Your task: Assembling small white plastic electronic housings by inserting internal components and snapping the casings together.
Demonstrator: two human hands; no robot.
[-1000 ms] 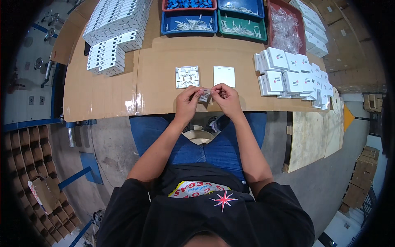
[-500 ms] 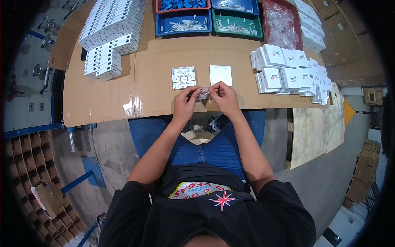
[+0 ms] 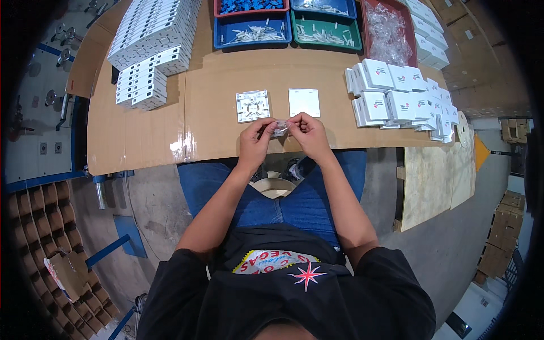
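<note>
A small clear plastic bag (image 3: 279,130) is pinched between my two hands just above the table's near edge; its contents are too small to make out. My left hand (image 3: 254,141) grips its left side with thumb and forefinger. At its upper right, the fingertips of my right hand (image 3: 309,136) are closed on it too. Just beyond my left hand lies an open white square plastic housing (image 3: 253,106) with its moulded inside facing up. A plain white square cover (image 3: 304,103) lies flat beyond my right hand, apart from the housing.
Stacked white housings (image 3: 150,34) stand at the left. Along the back are a blue tray (image 3: 252,45) and a green tray (image 3: 327,45) of small white parts, a red tray (image 3: 250,15) of blue pieces and a dark red tray (image 3: 412,51) of clear bags. White boxes (image 3: 374,107) pile up at the right.
My right fingertips have shifted very slightly on the bag. Both hands stay in nearly the same place, and the housing and cover have not moved on the table.
</note>
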